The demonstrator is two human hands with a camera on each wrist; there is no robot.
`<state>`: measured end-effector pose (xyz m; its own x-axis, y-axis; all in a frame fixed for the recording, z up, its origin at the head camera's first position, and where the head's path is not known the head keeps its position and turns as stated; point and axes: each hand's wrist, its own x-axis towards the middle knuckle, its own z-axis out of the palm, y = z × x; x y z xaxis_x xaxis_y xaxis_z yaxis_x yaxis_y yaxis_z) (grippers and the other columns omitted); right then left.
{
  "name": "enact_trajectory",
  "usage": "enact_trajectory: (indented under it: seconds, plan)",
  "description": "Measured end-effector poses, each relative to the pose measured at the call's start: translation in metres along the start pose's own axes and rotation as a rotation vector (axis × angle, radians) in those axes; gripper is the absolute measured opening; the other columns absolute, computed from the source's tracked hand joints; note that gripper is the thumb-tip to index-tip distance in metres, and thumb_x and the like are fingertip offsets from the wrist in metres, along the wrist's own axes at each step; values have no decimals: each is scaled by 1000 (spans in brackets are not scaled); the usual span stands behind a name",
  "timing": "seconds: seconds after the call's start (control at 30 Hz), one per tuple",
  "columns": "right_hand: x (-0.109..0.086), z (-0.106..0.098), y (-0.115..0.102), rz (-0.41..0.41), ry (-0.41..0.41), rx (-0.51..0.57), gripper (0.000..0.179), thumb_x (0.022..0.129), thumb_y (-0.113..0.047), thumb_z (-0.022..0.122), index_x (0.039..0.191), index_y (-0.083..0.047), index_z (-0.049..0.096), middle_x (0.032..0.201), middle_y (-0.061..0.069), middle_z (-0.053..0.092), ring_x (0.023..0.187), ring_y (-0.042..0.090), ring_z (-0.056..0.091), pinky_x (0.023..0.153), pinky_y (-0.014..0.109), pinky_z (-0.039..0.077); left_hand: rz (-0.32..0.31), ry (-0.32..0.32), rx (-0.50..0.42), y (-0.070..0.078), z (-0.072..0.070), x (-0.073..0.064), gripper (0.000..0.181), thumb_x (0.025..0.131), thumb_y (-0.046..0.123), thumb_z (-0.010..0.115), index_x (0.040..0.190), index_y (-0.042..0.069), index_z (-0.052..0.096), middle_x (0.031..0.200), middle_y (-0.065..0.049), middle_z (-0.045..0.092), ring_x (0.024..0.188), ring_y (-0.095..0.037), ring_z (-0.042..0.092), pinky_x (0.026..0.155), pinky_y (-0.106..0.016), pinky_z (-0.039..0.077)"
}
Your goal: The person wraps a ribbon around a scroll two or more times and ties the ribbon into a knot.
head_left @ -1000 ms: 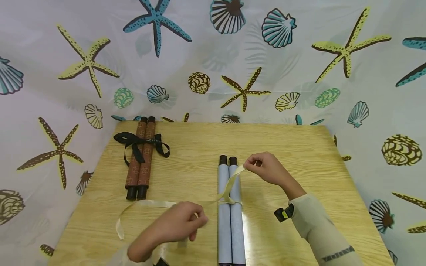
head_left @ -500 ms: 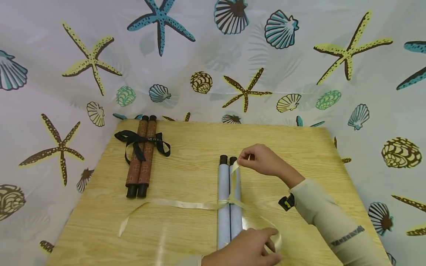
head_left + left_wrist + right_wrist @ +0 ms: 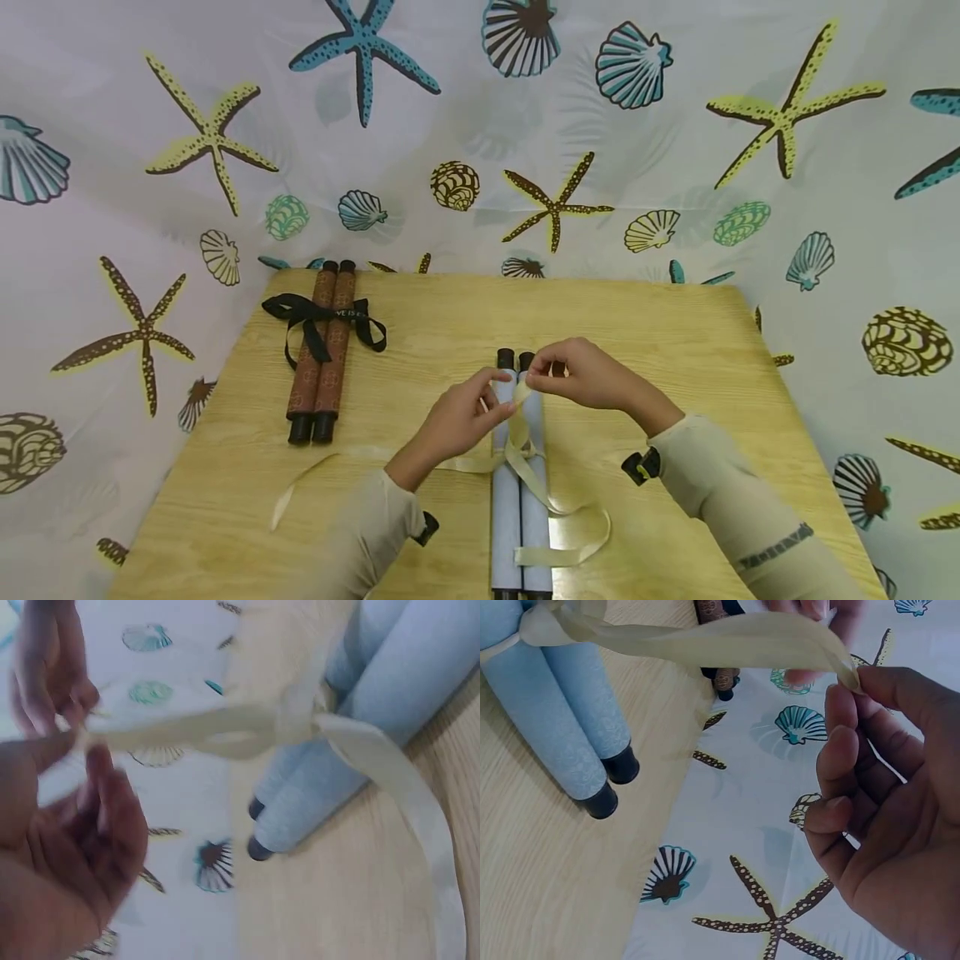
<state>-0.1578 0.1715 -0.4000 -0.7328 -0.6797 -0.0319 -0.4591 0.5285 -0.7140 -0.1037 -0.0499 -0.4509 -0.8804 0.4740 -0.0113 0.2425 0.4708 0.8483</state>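
Two pale blue rolls (image 3: 506, 508) with black ends lie side by side on the table, a cream ribbon (image 3: 531, 477) tied around their middle. My right hand (image 3: 577, 375) pinches a raised, folded loop of this ribbon between thumb and forefinger over the far ends of the rolls. In the right wrist view the loop (image 3: 705, 646) stretches from the knot to those fingertips. My left hand (image 3: 461, 417) is right at the loop, thumb and forefinger spread apart around it in the head view. One loose tail curves across the rolls' near part; another trails left.
Two brown patterned rolls (image 3: 333, 367) tied with a black ribbon bow (image 3: 303, 317) lie at the back left of the wooden table (image 3: 420, 333). A white cloth (image 3: 450, 108) printed with shells and starfish hangs behind and at both sides.
My left hand swings from the left to the near right, where it has ribbon, then up beside my right hand. The near tail now lies across the rolls. My right hand shifts slightly left, still pinching ribbon.
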Motion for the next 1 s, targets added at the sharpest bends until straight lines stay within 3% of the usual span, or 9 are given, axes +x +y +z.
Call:
enact_trajectory:
  seconds: [0.03, 0.1, 0.2, 0.3, 0.47, 0.57, 0.67, 0.73, 1.0]
  plan:
    - [0, 1, 0, -12, -10, 9, 11, 98, -19, 65, 91, -16, 72, 80, -1, 67, 61, 10, 47, 58, 24, 42, 11, -59, -41, -8, -5, 6, 40, 101, 27, 60, 138, 12, 53, 82, -10, 68, 58, -8, 54, 57, -25, 47]
    - [1, 3, -3, -34, -21, 19, 12, 99, -20, 64, 91, -17, 72, 83, -1, 68, 62, 10, 48, 59, 24, 43, 36, -191, -129, -19, -9, 14, 41, 103, 26, 57, 141, 11, 51, 84, -15, 68, 60, -13, 56, 59, -29, 50]
    - [2, 5, -8, -55, -11, 19, 12, 99, -21, 64, 91, -18, 72, 83, -3, 68, 62, 11, 48, 58, 24, 42, 55, -267, -194, -24, -9, 17, 24, 104, 25, 55, 117, 8, 65, 84, -15, 68, 65, -22, 60, 60, -34, 53]
    - [3, 7, -8, -40, 13, 28, 12, 99, -22, 64, 92, -19, 73, 84, -3, 68, 62, 11, 47, 59, 24, 41, 52, -223, -204, -25, -6, 15, 26, 105, 25, 53, 92, 8, 68, 84, -18, 67, 68, -21, 59, 56, -30, 51]
    - [1, 27, 22, 50, 64, 139, 22, 103, -25, 56, 95, -12, 72, 81, 4, 66, 64, 11, 50, 60, 27, 45, 23, -173, -228, -25, -9, 11, 30, 105, 25, 52, 89, 6, 68, 84, -24, 65, 66, -18, 55, 52, -30, 49]
    - [0, 52, 50, 97, 57, 39, 21, 103, -23, 57, 94, -12, 71, 79, 3, 66, 62, 7, 50, 57, 24, 44, 4, -166, -230, -26, -10, 10, 30, 105, 23, 53, 88, 5, 69, 81, -19, 65, 63, -12, 54, 53, -38, 52]
    - [-1, 76, 71, 89, 6, -143, 13, 97, -24, 66, 88, -16, 71, 77, -4, 67, 62, -1, 48, 56, 20, 41, -12, -165, -227, -27, -11, 9, 30, 105, 21, 53, 85, 4, 68, 77, -11, 65, 61, -7, 51, 55, -43, 53]
    - [0, 86, 78, 79, -27, -180, 11, 93, -24, 70, 83, -19, 70, 73, -8, 65, 60, -2, 47, 54, 19, 41, -13, -165, -227, -27, -11, 9, 31, 105, 22, 53, 83, 4, 67, 76, -6, 64, 61, -6, 51, 54, -41, 53]
    - [0, 91, 85, 75, -106, 68, 20, 85, -28, 81, 75, -16, 69, 63, -5, 59, 54, 1, 46, 53, 19, 40, -5, -154, -226, -29, -15, 9, 26, 104, 21, 53, 95, 5, 72, 81, -19, 65, 63, -6, 52, 52, -30, 50]
